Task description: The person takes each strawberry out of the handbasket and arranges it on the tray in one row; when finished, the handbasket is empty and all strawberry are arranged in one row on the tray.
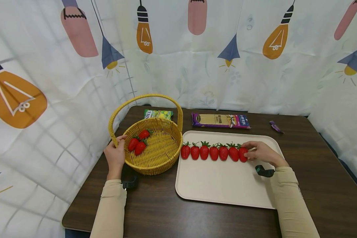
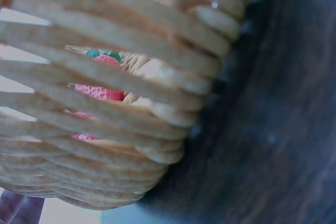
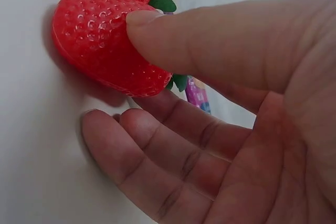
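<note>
My left hand (image 1: 115,155) grips the yellow woven basket (image 1: 154,170) at its left rim, by the foot of the handle. Three red strawberries (image 1: 140,148) lie inside the basket, on its left side; the left wrist view shows parts of them through the weave. On the beige tray (image 1: 220,185), several strawberries (image 1: 214,152) stand side by side in a row, leaves toward the back. At the row's right end my right hand (image 1: 263,153) pinches the last strawberry (image 3: 100,40), thumb on top and a finger under its leafy end.
Behind the basket lies a green snack packet (image 1: 158,114). A long purple-and-gold packet (image 1: 221,121) lies behind the tray, and a small purple wrapper (image 1: 276,127) sits at the back right. The dark wooden table (image 1: 154,211) is bordered by hanging patterned cloth (image 1: 178,66).
</note>
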The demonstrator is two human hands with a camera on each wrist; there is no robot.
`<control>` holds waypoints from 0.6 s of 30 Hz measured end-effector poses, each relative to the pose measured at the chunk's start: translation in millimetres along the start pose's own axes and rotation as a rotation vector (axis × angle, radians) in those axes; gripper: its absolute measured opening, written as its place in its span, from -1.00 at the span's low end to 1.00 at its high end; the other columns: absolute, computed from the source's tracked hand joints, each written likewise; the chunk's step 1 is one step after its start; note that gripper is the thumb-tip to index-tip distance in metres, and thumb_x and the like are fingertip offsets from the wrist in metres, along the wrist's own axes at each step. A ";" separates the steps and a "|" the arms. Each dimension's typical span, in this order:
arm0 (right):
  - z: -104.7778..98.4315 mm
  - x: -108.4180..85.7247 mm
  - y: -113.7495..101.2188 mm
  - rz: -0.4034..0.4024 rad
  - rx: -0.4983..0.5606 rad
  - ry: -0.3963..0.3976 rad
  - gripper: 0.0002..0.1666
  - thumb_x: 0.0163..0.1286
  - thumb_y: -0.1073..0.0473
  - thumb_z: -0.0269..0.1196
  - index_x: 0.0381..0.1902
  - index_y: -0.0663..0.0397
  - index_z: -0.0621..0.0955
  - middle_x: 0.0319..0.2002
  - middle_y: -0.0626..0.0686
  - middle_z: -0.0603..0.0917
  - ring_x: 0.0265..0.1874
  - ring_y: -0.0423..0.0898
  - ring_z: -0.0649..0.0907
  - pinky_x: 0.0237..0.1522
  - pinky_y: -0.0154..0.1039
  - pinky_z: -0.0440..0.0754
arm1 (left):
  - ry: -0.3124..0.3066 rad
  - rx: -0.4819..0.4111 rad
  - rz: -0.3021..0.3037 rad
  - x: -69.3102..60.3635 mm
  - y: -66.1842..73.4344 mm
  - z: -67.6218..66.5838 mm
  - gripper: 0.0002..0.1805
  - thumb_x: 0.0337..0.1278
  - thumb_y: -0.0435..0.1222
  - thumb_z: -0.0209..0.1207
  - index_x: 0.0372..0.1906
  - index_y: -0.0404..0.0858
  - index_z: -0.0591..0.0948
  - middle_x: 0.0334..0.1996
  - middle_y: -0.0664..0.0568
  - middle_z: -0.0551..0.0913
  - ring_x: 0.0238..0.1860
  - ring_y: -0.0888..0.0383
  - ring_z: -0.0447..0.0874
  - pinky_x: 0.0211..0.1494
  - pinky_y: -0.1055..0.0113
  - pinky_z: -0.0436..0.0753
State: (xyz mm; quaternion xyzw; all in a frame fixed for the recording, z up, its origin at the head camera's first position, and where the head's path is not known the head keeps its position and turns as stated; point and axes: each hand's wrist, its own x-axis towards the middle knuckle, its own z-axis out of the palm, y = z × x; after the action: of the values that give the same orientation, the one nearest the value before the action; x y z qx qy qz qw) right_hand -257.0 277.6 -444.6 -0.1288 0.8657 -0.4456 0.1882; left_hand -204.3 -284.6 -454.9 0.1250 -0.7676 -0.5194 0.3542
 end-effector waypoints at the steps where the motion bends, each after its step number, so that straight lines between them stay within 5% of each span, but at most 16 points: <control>1: -0.1 -0.2 -0.3 -0.001 -0.001 -0.002 -0.45 0.29 0.26 0.30 0.20 0.38 0.48 0.02 0.34 0.55 -0.30 0.00 0.67 -0.28 -0.19 0.66 | -0.001 -0.002 0.002 0.0 0.0 -0.2 -0.67 0.28 -0.37 0.07 -0.55 -0.52 0.51 -0.15 -0.06 0.76 -0.74 0.27 0.04 -0.63 0.40 0.10; 8: -2.9 -2.1 1.0 -0.004 -0.036 0.015 -0.45 0.32 0.19 0.30 0.20 0.35 0.49 0.05 0.36 0.56 -0.24 0.02 0.69 -0.24 -0.17 0.67 | 0.006 -0.001 -0.004 0.4 -0.5 0.6 -0.67 0.29 -0.35 0.08 -0.56 -0.49 0.53 -0.17 -0.06 0.77 -0.75 0.28 0.04 -0.64 0.40 0.10; 18: -7.1 -1.8 1.6 0.006 -0.121 0.162 -0.55 0.45 0.08 0.18 0.16 0.26 0.54 0.07 0.32 0.59 -0.32 0.00 0.68 -0.21 -0.16 0.62 | 0.004 0.018 -0.007 1.1 0.2 0.7 -0.73 0.29 -0.35 0.07 -0.42 -0.46 0.66 -0.32 -0.25 0.72 -0.78 0.33 0.00 -0.66 0.39 0.07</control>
State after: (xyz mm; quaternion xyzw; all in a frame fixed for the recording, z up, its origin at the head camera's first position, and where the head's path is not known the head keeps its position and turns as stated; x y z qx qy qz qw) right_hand -258.5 284.3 -441.8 -0.1007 0.9039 -0.4007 0.1106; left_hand -205.5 -284.6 -454.4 0.1320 -0.7709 -0.5136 0.3527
